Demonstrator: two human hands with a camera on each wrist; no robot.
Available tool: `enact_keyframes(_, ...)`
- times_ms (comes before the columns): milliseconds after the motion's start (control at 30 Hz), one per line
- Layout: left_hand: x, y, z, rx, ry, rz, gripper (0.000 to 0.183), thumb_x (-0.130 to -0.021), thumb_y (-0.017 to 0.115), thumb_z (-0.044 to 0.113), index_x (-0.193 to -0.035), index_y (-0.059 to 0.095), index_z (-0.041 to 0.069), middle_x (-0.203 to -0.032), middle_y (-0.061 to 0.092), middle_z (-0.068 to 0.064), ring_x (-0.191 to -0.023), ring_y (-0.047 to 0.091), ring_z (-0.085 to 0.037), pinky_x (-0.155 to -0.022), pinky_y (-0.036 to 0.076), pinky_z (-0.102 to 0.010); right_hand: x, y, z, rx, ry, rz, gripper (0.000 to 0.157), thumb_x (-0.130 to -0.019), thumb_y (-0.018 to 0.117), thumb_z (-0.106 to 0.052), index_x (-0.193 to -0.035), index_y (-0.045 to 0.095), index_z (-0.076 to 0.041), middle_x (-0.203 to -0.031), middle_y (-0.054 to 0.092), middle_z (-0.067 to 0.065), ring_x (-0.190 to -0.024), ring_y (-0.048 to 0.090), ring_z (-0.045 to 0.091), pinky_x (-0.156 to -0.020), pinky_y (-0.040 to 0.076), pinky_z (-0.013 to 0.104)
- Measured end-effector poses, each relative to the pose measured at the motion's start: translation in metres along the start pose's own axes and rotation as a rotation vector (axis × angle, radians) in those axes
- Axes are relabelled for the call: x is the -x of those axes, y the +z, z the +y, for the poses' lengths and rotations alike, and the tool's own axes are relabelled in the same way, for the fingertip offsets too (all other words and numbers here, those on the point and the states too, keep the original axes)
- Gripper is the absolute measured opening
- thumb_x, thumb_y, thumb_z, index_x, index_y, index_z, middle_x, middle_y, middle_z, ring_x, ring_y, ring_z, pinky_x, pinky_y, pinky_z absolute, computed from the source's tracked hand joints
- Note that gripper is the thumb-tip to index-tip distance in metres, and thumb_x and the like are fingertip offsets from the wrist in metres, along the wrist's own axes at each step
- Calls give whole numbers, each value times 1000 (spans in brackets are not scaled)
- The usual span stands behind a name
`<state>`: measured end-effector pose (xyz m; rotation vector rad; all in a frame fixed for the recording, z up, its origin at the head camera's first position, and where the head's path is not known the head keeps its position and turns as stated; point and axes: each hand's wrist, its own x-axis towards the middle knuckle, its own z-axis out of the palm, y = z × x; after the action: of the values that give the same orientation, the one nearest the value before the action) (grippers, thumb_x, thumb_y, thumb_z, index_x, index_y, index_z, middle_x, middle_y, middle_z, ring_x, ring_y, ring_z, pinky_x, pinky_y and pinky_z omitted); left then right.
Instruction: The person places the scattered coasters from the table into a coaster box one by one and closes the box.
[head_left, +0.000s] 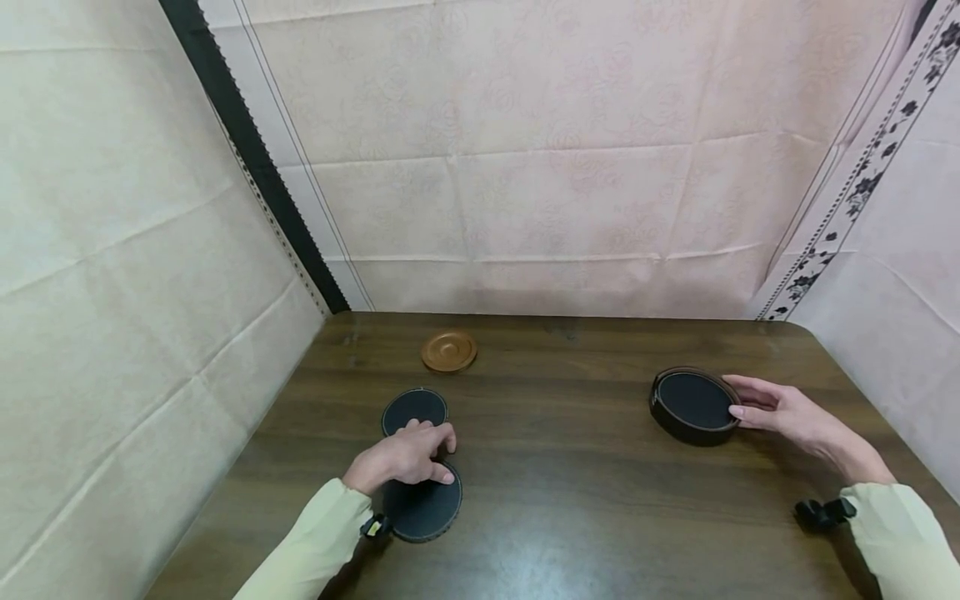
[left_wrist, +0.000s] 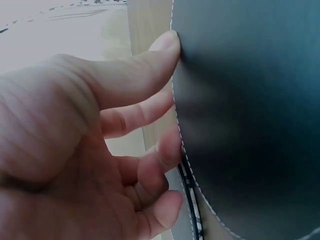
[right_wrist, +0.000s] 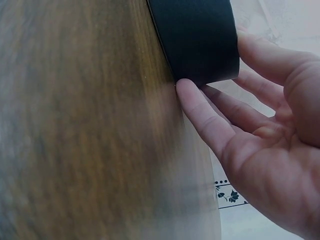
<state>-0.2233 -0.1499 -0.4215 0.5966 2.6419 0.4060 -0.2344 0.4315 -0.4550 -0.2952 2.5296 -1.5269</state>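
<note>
My left hand (head_left: 408,454) pinches the edge of a round black coaster (head_left: 422,504), with its thumb over the near face. White stitching runs around this coaster (left_wrist: 250,120) in the left wrist view, and the fingertips meet its rim. A second black coaster (head_left: 414,407) lies just beyond, partly covered by the hand. At the right, my right hand (head_left: 795,417) grips the side of a round black coaster holder (head_left: 693,406), which has a dark disc inside. In the right wrist view, thumb and fingers hold the holder's wall (right_wrist: 200,40) near the tabletop.
A small brown round wooden disc (head_left: 448,351) lies near the far edge of the brown wooden table (head_left: 555,500). Pale cloth (head_left: 525,167) hangs behind the table and along both sides. A black strap device (head_left: 823,514) sits at the right wrist.
</note>
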Motion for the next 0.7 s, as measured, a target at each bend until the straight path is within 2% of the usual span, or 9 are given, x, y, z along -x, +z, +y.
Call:
enact_keyframes(267,0,-2,-1,-47,-33,-35,25,-85,76,35,-92,58,19,-86,53,2,-86,44,-21,-75,41,-38,1,1,1,7,4,-2,69,-95,65,-16,-148,28,9,-114,59,-27,-101,62,-7,-79,58,26)
enact_keyframes(467,1,-6,2,-86,-50,-25,23,-85,76,38,-82,62,20,-82,55,4,-84,47,-20,-75,44,-36,1,0,0,6,-1,3,68,-95,65,-15,-148,28,9,-114,59,-26,-101,62,-7,-79,58,27)
enact_keyframes(600,1,-9,3,-83,-25,-12,24,-84,76,37,-76,62,21,-77,55,5,-76,49,-15,-69,44,-32,1,0,-1,9,3,4,69,-95,65,-15,-148,28,9,-113,59,-26,-101,62,-7,-78,58,26)
enact_keyframes(700,0,-11,1,-33,29,-5,24,-85,76,33,-75,59,20,-73,53,5,-69,48,-13,-62,41,-29,1,0,-2,12,2,4,69,-95,65,-16,-148,29,8,-115,59,-25,-101,62,-7,-79,58,26)
